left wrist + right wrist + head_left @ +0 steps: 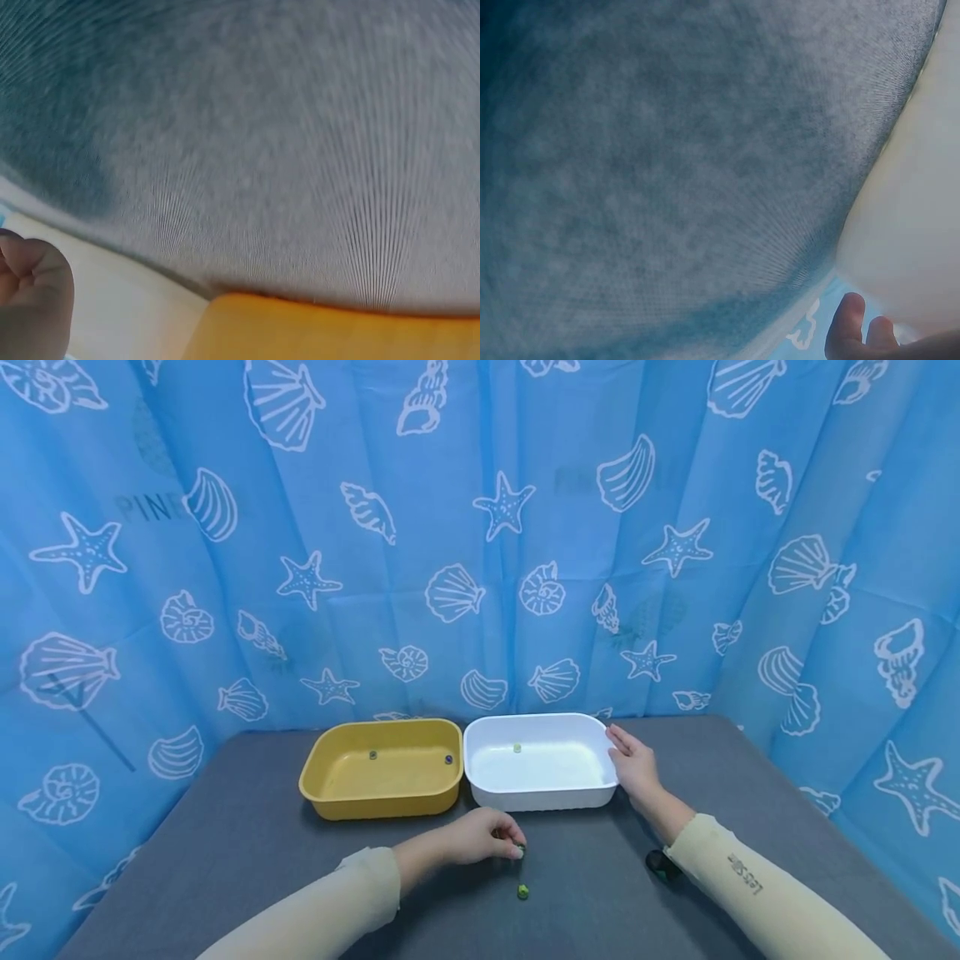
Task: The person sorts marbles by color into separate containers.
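Observation:
My left hand (480,837) is low over the grey cloth in front of the two tubs. Its thumb and forefinger pinch a small dark-green bead-like piece (521,847), partly hidden by the fingertips. Just nearer to me lies a similar yellow-green piece (522,892). At the right end of the white tub (543,801), my right hand (636,768) rests on the rim with its fingers fairly straight. One pale yellow-green piece (517,747) lies inside that tub. In the left wrist view the curled left hand (34,296) shows at the lower left corner.
A yellow tub (382,808) stands against the white tub's left side. It holds a greenish piece (372,755) and a dark blue one (448,759). Behind the table (247,852) hangs a blue curtain (450,527) with white shells. A black device (663,865) sits below the right wrist.

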### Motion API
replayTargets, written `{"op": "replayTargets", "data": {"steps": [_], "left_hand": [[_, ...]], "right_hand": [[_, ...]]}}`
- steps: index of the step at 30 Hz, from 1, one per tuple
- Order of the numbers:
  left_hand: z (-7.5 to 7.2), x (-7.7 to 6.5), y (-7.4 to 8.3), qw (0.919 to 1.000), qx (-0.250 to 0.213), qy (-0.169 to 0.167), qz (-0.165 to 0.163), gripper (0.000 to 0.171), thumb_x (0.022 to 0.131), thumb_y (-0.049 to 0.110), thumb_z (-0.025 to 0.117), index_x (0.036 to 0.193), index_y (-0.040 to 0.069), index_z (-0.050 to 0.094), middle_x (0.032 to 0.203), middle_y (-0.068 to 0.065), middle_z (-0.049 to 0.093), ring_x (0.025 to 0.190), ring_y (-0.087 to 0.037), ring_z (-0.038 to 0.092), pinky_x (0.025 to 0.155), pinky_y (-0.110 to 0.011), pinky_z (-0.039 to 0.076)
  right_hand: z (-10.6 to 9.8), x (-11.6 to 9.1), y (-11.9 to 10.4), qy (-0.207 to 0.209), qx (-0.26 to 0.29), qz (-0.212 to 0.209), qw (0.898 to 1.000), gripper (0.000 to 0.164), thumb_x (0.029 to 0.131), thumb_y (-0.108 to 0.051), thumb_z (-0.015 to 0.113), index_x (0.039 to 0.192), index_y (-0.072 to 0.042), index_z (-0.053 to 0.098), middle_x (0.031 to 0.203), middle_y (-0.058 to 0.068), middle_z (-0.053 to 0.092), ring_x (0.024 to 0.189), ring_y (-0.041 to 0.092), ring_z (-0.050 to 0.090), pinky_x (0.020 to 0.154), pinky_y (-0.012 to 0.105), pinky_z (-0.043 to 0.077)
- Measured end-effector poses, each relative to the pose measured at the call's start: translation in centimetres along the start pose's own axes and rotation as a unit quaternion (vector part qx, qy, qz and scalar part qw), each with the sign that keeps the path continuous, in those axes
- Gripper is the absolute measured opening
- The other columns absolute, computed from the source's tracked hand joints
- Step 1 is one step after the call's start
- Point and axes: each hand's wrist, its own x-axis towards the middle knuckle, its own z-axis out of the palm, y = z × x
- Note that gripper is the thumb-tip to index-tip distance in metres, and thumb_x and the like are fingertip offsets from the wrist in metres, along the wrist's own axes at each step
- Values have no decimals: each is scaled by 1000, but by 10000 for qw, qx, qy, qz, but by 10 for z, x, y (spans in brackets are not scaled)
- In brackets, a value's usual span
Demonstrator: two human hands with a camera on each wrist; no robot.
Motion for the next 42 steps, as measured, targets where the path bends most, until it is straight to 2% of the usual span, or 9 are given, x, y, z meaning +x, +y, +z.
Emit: {"op": "replayTargets", "data": {"steps": [7,12,17,22,25,33,39,42], "left_hand": [[-12,5,9,9953,-142,912,306,17,96,10,62,106,-3,67,87,2,61,80,-11,52,72,-23,46],[-19,11,15,9871,-405,1518,296,20,96,13,63,109,-2,67,88,2,62,81,-13,53,73,-23,47],[-25,19,19,9741,-548,2169,326,23,96,16,63,108,-3,67,91,-5,64,81,-15,53,74,-29,50],[-31,29,24,9590,-865,2689,251,21,97,17,61,106,-2,67,97,-19,64,89,-34,57,81,-46,51],[-34,37,26,9505,-1077,2914,89,22,98,18,60,106,-1,67,97,-20,63,95,-41,57,86,-52,50],[-34,55,22,9304,-1586,3282,-392,25,98,18,60,110,-2,66,95,-12,64,96,-34,60,88,-47,51],[-33,67,20,9270,-1873,3183,-661,25,99,18,59,113,-2,65,102,-16,64,94,-27,61,86,-40,53],[-35,77,18,9195,-2193,3125,-941,25,98,18,60,112,-1,66,103,-13,65,94,-23,61,86,-37,53]], "right_hand": [[-2,0,0,-13,-41,9,10000,49,105,-4,34,152,1,21,154,18,28,144,32,21,113,44,26],[-3,0,0,21,-72,22,10000,49,106,-5,35,152,1,22,154,18,29,144,32,22,113,44,27],[-4,-1,1,6,-97,-7,10000,49,106,-5,34,152,2,21,154,19,28,144,32,22,113,45,26],[-5,-1,1,21,-86,5,10000,49,106,-4,34,152,2,21,154,19,28,144,32,23,113,45,26],[-5,-1,2,30,-77,30,10000,49,106,-4,34,152,2,21,154,19,29,144,32,23,113,45,26],[-3,-3,4,69,-64,121,9999,48,106,-4,34,152,2,22,154,19,29,143,33,23,113,45,27],[-3,-2,3,64,-104,41,9999,48,105,-4,34,152,2,22,153,19,30,143,33,23,113,45,27],[-4,-1,3,62,-121,24,9999,48,106,-4,34,152,2,22,153,19,30,143,33,24,113,45,27]]}}
